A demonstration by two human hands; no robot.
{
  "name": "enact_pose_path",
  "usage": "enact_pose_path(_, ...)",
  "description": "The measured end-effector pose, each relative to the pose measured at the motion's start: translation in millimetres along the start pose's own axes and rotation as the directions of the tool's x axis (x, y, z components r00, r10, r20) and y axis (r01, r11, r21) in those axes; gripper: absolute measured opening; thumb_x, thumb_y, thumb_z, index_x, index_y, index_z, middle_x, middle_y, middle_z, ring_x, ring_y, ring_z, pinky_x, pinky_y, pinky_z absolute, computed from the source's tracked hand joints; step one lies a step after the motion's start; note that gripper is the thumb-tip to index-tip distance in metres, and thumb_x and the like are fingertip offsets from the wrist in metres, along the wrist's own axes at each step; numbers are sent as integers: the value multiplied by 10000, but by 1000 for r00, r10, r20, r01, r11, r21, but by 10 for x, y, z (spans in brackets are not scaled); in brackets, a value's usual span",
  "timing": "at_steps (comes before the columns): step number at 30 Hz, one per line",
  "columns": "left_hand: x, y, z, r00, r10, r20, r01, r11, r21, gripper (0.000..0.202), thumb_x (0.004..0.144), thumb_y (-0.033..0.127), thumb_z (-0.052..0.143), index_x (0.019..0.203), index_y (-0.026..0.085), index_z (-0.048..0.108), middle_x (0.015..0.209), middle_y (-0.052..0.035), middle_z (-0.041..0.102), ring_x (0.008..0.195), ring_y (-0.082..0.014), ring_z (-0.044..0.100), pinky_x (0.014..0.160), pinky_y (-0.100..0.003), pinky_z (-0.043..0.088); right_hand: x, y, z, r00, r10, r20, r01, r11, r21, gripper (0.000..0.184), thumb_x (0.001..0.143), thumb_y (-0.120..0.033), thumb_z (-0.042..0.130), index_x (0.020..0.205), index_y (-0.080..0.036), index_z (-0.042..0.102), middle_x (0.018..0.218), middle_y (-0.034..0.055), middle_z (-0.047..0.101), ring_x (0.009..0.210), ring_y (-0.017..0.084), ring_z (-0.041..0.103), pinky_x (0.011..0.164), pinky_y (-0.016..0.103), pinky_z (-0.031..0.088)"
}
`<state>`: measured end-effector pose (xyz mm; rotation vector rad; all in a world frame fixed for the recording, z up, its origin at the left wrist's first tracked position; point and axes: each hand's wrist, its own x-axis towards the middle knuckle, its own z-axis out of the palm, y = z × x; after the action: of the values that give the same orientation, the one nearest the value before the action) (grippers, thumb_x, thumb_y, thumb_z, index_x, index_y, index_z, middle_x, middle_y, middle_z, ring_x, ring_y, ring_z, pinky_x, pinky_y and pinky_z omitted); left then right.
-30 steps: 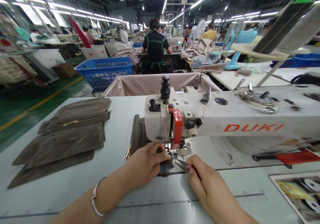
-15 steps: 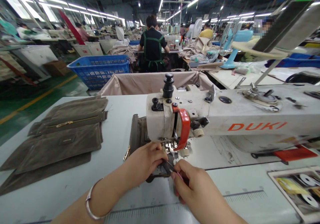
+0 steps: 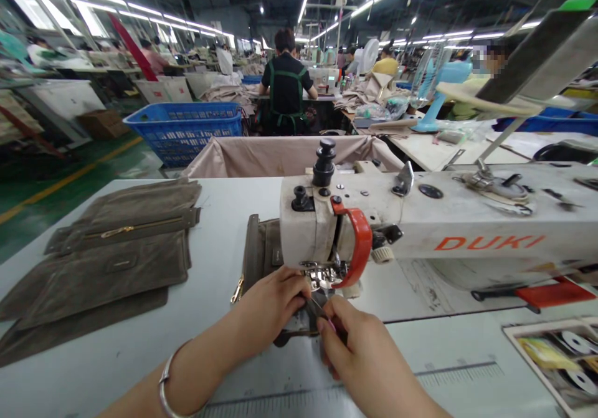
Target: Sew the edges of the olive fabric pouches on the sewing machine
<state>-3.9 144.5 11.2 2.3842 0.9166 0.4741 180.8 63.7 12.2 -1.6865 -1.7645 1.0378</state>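
A dark brown-grey fabric piece (image 3: pixel 256 253) with a gold zipper pull lies under the head of a white sewing machine (image 3: pixel 306 231). Just in front of the metal presser foot (image 3: pixel 322 276), my left hand (image 3: pixel 275 299) has its fingers closed down on the near part of that fabric. My right hand (image 3: pixel 352 331) grips a thin, pointed metal tool (image 3: pixel 316 308) with a pink handle. Its tip reaches to the fabric beside my left fingertips. Most of the handle is hidden in my right fist, so its exact kind cannot be made out.
Similar fabric pieces (image 3: pixel 119 262) are stacked on the table at left. A cloth-lined bin (image 3: pixel 280 150) and a blue basket (image 3: pixel 184 131) stand beyond. At right are a red-handled tool (image 3: pixel 554 294) and a tray of bobbins (image 3: pixel 555 356). A co-worker (image 3: pixel 287 81) sits ahead.
Both hands stay nearly in place, the tool still at the fabric. The machine head appears slightly further right in view, showing more of the fabric's small label.
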Motion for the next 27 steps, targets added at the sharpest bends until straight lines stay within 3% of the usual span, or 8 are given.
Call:
enact_pose_path(7,-7,16,-6,1000,2,6,-2,1000,9,166,913,37,531,919,194,584,1021,-15,622,1029,-185,577,968,-333,463,11,19,15,1000,-14,-7,14,1000,18,126,929,-233,409,810,-241,448,601,-34,593,458,143,547,487,221,337)
enact_pose_path(17,3,-6,39,998,-53,21,53,999,-4,200,916,38,515,975,208,604,1082,-29,603,1073,-197,572,998,-342,451,86,-43,16,996,-46,-74,30,978,-208,108,861,-129,496,825,-224,534,694,2,633,623,178,600,556,247,294)
enact_pose_path(23,-8,-15,25,997,-71,13,71,996,-46,235,907,10,471,991,204,573,1128,-47,581,1150,-205,540,1051,-356,419,55,70,188,965,-194,-174,183,980,-79,130,956,-278,393,871,-227,477,681,-12,570,590,166,566,571,251,338)
enact_pose_path(27,-21,-4,21,999,-46,15,47,997,-58,238,890,2,503,972,212,582,1127,-33,586,1143,-199,540,1045,-355,417,-44,133,147,959,-219,-180,213,976,-49,149,967,-325,389,848,-243,425,635,-40,520,551,156,536,538,246,341)
